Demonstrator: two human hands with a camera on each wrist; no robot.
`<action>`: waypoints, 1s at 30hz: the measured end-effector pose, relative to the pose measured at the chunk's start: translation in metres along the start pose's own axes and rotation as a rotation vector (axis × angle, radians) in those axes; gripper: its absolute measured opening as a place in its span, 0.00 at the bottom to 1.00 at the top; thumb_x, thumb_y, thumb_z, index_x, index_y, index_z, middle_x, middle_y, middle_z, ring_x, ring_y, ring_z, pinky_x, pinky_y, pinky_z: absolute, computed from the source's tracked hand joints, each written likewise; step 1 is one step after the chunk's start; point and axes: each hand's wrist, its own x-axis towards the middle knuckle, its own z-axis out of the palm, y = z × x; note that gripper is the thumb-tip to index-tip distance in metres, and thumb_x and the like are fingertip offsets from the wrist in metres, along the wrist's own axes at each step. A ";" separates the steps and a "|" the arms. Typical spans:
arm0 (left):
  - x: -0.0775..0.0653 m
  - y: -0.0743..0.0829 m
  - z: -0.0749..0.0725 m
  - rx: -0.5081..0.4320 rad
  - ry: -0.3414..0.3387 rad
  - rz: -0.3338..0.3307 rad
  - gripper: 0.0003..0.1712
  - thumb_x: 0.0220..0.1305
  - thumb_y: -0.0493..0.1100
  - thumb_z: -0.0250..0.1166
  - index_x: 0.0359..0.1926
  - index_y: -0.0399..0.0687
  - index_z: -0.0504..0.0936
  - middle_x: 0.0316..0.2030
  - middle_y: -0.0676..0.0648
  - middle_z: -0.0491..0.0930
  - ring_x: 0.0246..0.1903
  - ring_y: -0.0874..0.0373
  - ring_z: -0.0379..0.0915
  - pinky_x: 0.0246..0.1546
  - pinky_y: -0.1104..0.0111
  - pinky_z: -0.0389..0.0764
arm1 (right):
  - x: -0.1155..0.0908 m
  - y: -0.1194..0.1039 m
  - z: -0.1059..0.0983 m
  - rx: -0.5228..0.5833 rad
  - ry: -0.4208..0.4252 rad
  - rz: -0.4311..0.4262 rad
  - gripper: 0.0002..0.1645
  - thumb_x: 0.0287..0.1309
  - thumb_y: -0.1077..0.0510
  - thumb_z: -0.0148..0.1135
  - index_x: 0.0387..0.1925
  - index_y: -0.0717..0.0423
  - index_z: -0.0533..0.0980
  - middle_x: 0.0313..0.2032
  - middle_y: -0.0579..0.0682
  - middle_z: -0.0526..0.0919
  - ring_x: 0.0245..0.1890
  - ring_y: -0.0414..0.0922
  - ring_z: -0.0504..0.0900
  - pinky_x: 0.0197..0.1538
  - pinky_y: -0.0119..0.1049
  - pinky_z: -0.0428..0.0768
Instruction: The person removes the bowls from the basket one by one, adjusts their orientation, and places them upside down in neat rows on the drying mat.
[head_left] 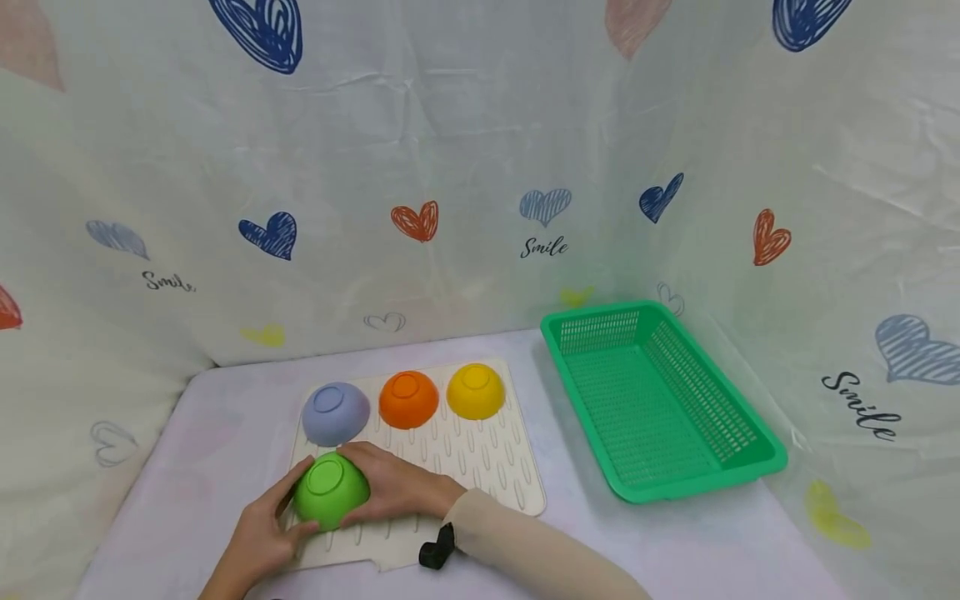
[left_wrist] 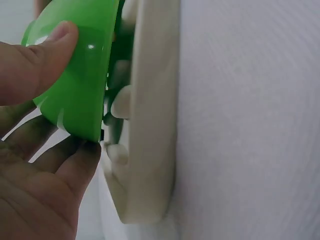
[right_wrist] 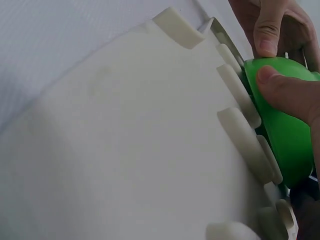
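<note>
A green bowl (head_left: pixel 330 492) sits upside down at the front left of a cream drying mat (head_left: pixel 480 467) with raised ridges. From the left side, my left hand (head_left: pixel 264 533) holds the bowl between thumb and fingers. My right hand (head_left: pixel 397 483) grips its right side, fingers round the far edge and thumb at the near side. In the left wrist view the bowl's rim (left_wrist: pixel 102 100) is right at the tips of the ridges. The right wrist view shows both thumbs on the green wall (right_wrist: pixel 287 130).
Upside-down purple (head_left: pixel 336 414), orange (head_left: pixel 408 400) and yellow (head_left: pixel 476 392) bowls line the mat's back. A green plastic basket (head_left: pixel 592 425) stands to the right on the white-covered table (head_left: pixel 225 433). Heart-printed sheets (head_left: pixel 465 275) hang behind and at both sides.
</note>
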 end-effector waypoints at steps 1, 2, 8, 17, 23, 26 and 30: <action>-0.001 -0.002 0.000 0.004 0.006 0.006 0.58 0.35 0.33 0.84 0.72 0.38 0.71 0.64 0.29 0.76 0.63 0.93 0.54 0.59 0.94 0.59 | 0.001 0.000 0.002 0.001 0.001 0.004 0.59 0.54 0.37 0.77 0.78 0.50 0.57 0.75 0.47 0.64 0.71 0.35 0.67 0.68 0.21 0.67; -0.002 -0.003 -0.001 0.013 0.011 0.005 0.57 0.35 0.33 0.84 0.72 0.39 0.71 0.66 0.34 0.76 0.63 0.93 0.53 0.60 0.94 0.58 | 0.002 -0.001 0.003 0.003 0.003 0.006 0.59 0.54 0.37 0.77 0.78 0.49 0.57 0.75 0.47 0.64 0.71 0.35 0.67 0.68 0.20 0.67; -0.008 -0.005 -0.005 0.041 -0.017 -0.073 0.56 0.40 0.35 0.83 0.74 0.42 0.69 0.68 0.45 0.74 0.61 0.96 0.50 0.58 0.97 0.54 | 0.007 -0.005 0.010 0.036 -0.019 0.015 0.57 0.55 0.39 0.77 0.78 0.46 0.56 0.74 0.47 0.64 0.69 0.33 0.68 0.66 0.20 0.68; -0.005 -0.004 -0.002 -0.032 -0.037 -0.093 0.56 0.41 0.31 0.81 0.74 0.38 0.67 0.66 0.27 0.73 0.62 0.95 0.52 0.59 0.95 0.58 | 0.007 -0.009 0.009 -0.015 -0.047 0.048 0.58 0.56 0.39 0.75 0.79 0.47 0.53 0.74 0.49 0.61 0.67 0.33 0.68 0.66 0.20 0.68; -0.010 -0.006 -0.001 -0.017 -0.029 -0.085 0.57 0.37 0.29 0.81 0.73 0.36 0.68 0.65 0.28 0.74 0.62 0.95 0.51 0.58 0.96 0.57 | 0.007 -0.007 0.014 -0.031 -0.055 0.032 0.59 0.56 0.39 0.75 0.79 0.47 0.53 0.74 0.50 0.61 0.67 0.34 0.68 0.66 0.19 0.67; -0.010 -0.004 -0.001 -0.022 -0.036 -0.082 0.58 0.38 0.29 0.81 0.74 0.36 0.66 0.66 0.28 0.72 0.63 0.95 0.50 0.59 0.95 0.58 | 0.006 -0.007 0.015 -0.041 -0.054 0.035 0.60 0.56 0.38 0.75 0.79 0.47 0.52 0.75 0.51 0.60 0.68 0.35 0.68 0.67 0.20 0.68; -0.010 0.003 -0.007 -0.019 -0.046 -0.104 0.56 0.48 0.35 0.80 0.77 0.40 0.63 0.69 0.29 0.69 0.62 0.95 0.46 0.57 0.94 0.61 | -0.004 -0.013 0.006 -0.036 -0.050 0.066 0.62 0.57 0.37 0.74 0.81 0.49 0.49 0.77 0.55 0.56 0.73 0.39 0.65 0.69 0.25 0.70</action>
